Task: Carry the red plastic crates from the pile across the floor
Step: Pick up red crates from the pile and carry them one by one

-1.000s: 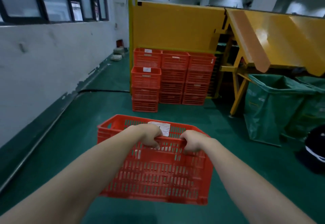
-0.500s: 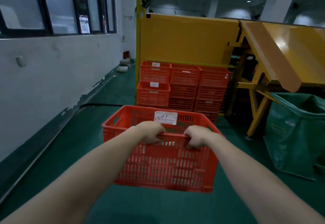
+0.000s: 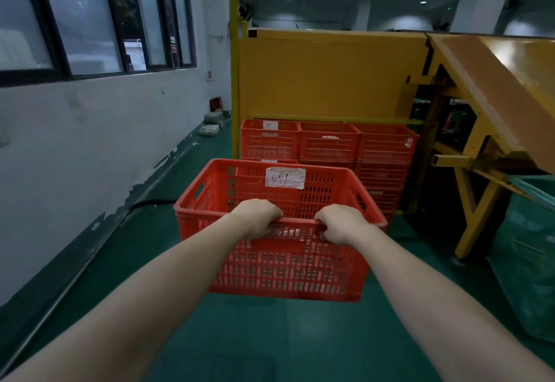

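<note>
I hold an empty red plastic crate point(image 3: 288, 264) in front of me, off the green floor. My left hand point(image 3: 258, 219) and my right hand point(image 3: 342, 224) both grip its near rim, side by side. A white paper label is stuck on the inside of its far wall. Straight ahead, stacks of red crates point(image 3: 327, 147) stand against a yellow panel point(image 3: 330, 78). The held crate hides the lower part of those stacks.
A white wall with windows point(image 3: 90, 105) runs along the left, with a black cable at its foot. A yellow slanted chute on a frame point(image 3: 492, 105) stands at the right. Beside it is a green bag bin point(image 3: 531, 264).
The crate has risen in my view and the stacks ahead have grown closer and larger. My grip on the rim is the same.
</note>
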